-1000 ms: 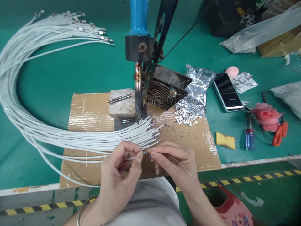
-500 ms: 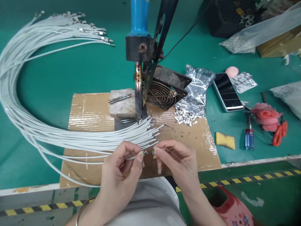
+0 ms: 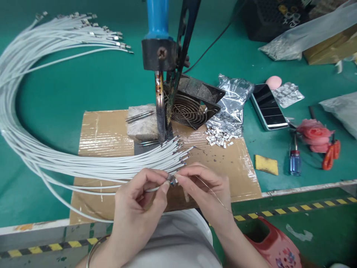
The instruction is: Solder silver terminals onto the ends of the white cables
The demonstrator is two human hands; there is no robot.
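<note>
My left hand (image 3: pixel 141 214) pinches a white cable (image 3: pixel 153 189) close to its stripped end, where small coloured wires show. Opposite it, my right hand (image 3: pixel 213 197) pinches a tiny white connector (image 3: pixel 176 179), which meets the cable's end; whether the two are joined, I cannot tell. A thin silvery wire (image 3: pixel 216 195) runs across the right hand. Just beyond both hands lies a bundle of white cables (image 3: pixel 134 165), ends pointing right. Above them a clamped soldering iron (image 3: pixel 158 22) points its tip downward.
Cardboard (image 3: pixel 103 130) covers part of the green table. Behind the iron stands a black fan (image 3: pixel 189 108), beside a block (image 3: pixel 142 126). To the right lie loose connectors (image 3: pixel 219 137), a plastic bag (image 3: pixel 234 96), a phone (image 3: pixel 269 108), a yellow sponge (image 3: pixel 266 165) and a screwdriver (image 3: pixel 295 162).
My right hand has moved left, bringing the small connector up against the cable's end. My left hand keeps its pinch. The whole view has shifted slightly.
</note>
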